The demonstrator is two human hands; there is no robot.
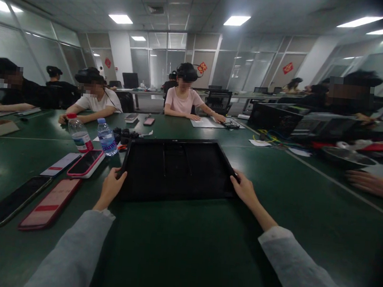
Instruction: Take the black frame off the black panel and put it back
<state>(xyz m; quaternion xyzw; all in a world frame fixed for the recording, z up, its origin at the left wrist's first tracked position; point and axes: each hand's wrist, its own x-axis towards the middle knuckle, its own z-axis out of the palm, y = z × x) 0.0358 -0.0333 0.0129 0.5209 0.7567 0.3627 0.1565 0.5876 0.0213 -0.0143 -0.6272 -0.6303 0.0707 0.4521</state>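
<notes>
A flat black monitor point(145, 166) with a thin raised rim is held over the green table, its glossy face tilted up toward me. On its far edge is a small pale mark, and two thin light streaks cross the face. My left hand point(111, 184) grips the left side, thumb on the rim and the other fingers mostly hidden behind. The right side is clasped by my right hand point(244, 189) in the same way. Whether the near edge touches the table I cannot tell.
Left of the monitor lie several phones, among them a red-edged phone point(52, 203) and a black phone point(14, 200). Two bottles, one red-capped point(79, 134) and one blue-capped point(107, 138), stand behind them. A metal bowl point(347, 157) and a co-worker's hand point(374, 184) are at right.
</notes>
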